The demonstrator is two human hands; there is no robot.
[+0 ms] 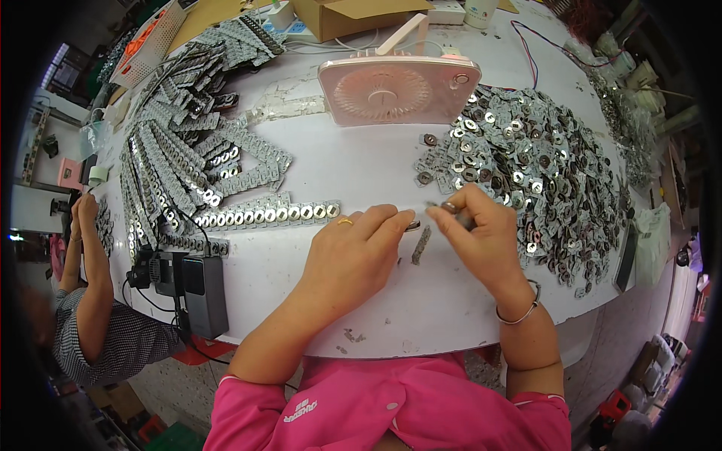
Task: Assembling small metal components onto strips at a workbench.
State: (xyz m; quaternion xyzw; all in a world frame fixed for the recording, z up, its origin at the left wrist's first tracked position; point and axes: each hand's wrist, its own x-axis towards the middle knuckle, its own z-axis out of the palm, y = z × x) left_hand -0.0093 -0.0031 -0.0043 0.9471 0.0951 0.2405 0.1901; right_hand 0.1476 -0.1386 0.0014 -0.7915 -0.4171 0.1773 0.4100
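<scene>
My left hand [355, 252] is closed near the middle of the white table, its thumb and forefinger pinching a small metal part [413, 225]. Facing it a short gap away, my right hand [481, 234] is closed on another small round metal part [450, 207]; more of what it holds is hidden by the fingers. A narrow grey strip [421, 246] lies on the table between the two hands. Just beyond my left hand runs a straight row of joined grey-and-silver parts [271, 214]. To the right of my right hand spreads a big heap of loose silver parts [534, 169].
A pink fan [391, 92] stands beyond my hands. Stacked strips of parts [177, 128] cover the table's left side. A black power bank [204, 289] sits at the front left edge, with cables. A cardboard box [346, 19] is behind. Another person's hands [84, 210] work at far left.
</scene>
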